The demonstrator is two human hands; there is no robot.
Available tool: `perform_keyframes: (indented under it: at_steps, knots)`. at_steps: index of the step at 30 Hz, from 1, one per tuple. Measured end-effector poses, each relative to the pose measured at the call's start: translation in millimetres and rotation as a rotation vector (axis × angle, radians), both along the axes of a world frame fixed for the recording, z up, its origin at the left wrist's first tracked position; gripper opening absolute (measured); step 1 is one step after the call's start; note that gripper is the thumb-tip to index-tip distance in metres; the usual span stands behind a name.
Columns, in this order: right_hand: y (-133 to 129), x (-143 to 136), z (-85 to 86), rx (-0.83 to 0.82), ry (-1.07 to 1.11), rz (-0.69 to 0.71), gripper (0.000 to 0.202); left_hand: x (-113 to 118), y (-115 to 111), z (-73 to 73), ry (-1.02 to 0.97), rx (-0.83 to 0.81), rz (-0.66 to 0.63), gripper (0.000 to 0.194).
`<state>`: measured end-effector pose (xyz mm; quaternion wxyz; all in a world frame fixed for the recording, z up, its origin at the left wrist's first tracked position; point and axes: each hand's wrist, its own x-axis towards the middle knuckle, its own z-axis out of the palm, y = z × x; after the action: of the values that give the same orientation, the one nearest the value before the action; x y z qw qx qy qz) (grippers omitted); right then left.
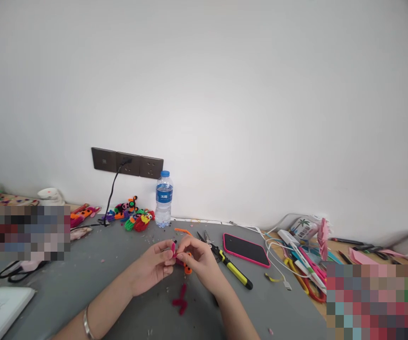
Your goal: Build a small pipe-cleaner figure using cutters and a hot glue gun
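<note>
Near the middle of the grey table mat, my left hand (153, 267) is closed in a pinch on a small magenta fuzzy piece (173, 249). My right hand (197, 259) pinches the same piece from the other side, the fingertips of both hands almost touching. An orange fuzzy part with dark spots (188, 264) shows just under my right fingers, partly hidden. Below the hands is a bent dark-pink fuzzy strip (180, 301). Yellow-and-black pliers (235, 271) lie right of my right hand, and an orange strip (182, 231) lies behind it.
A water bottle (163, 200) stands near the wall, beside colourful fuzzy figures (138, 219). A pink-edged phone (246, 249) lies to the right, near white cables and scissors (304, 283). A white box-like device (4, 309) sits at the front left. Small scraps dot the grey mat (119, 311).
</note>
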<state>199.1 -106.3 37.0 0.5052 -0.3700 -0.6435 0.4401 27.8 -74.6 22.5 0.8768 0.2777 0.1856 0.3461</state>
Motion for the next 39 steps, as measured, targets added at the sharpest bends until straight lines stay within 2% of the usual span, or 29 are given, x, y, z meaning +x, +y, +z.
perform_keyframes:
  at_steps: [8,15,22,28,33,39]
  knots:
    - [1.6,-0.2,3.2,0.018,0.049,0.008,0.013,3.2,1.2,-0.1,0.086,0.022,0.066,0.023]
    - [2.4,0.8,0.7,-0.023,0.096,0.030,0.012,-0.1,2.1,0.3,0.176,0.074,0.012,0.022]
    - [3.8,9.7,2.1,-0.067,0.003,0.055,0.013,1.8,-0.5,5.8,0.319,0.211,-0.013,0.025]
    - [3.7,10.0,0.1,-0.099,-0.026,0.029,0.014,2.3,-2.2,11.0,0.371,0.255,0.045,0.031]
    - [4.7,9.9,-1.8,-0.138,-0.043,-0.002,0.015,2.8,-2.2,10.0,0.408,0.284,0.094,0.034]
    - [3.5,11.4,1.0,-0.123,-0.120,-0.021,0.017,3.6,-0.3,9.3,0.506,0.411,0.132,0.034]
